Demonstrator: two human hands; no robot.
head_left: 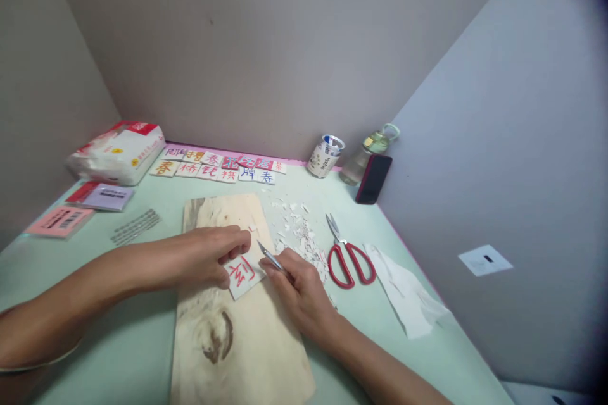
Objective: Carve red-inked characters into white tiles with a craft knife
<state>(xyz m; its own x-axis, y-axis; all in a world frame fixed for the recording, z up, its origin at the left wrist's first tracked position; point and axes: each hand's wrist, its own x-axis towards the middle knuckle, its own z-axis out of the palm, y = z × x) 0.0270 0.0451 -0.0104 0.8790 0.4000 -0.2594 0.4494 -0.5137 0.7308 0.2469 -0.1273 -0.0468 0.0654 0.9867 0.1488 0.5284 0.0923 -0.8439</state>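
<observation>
On the wooden board [247, 342] lies a small white card [241, 277] with a red character on it, turned at an angle. My left hand [204, 256] is curled over the card's left side, thumb and fingers at its edges, and its fingertips are partly hidden. A slim silver craft knife [272, 257] is gripped like a pen in my right hand [304, 291]. The blade points up and left, just above the card's upper right. White shavings [301, 234] are scattered right of the board, and red-handled scissors [349, 259] lie beyond them.
Two rows of lettered cards [209, 171] lie at the back. A tissue pack [121, 152] and flat packets [102, 196] are at left. A can [325, 157], a bottle [356, 164] and a leaning phone [374, 179] stand back right. Crumpled tissue [408, 297] lies at right.
</observation>
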